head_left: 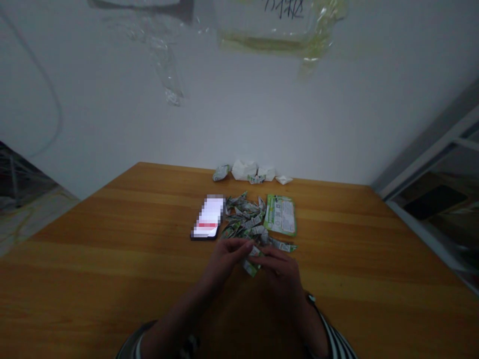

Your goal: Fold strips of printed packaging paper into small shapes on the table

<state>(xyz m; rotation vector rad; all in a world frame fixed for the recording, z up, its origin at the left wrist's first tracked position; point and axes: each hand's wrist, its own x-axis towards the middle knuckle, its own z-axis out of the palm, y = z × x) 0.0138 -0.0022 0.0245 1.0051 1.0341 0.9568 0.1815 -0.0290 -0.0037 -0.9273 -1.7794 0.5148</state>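
Note:
Both hands meet near the middle of the wooden table [112, 259]. My left hand [224, 259] and my right hand [280, 271] pinch a small green and white wrapper [251, 267] between their fingertips. Just beyond them lies a pile of several similar small wrappers [245, 222]. A larger green and white packet [280, 214] lies flat to the right of the pile. A phone [208, 218] with a lit screen lies to the left of the pile.
Crumpled white paper and a few wrappers [249, 171] sit at the table's far edge against the white wall. Clear plastic and a taped sheet hang on the wall above. A metal frame [430, 149] stands at the right.

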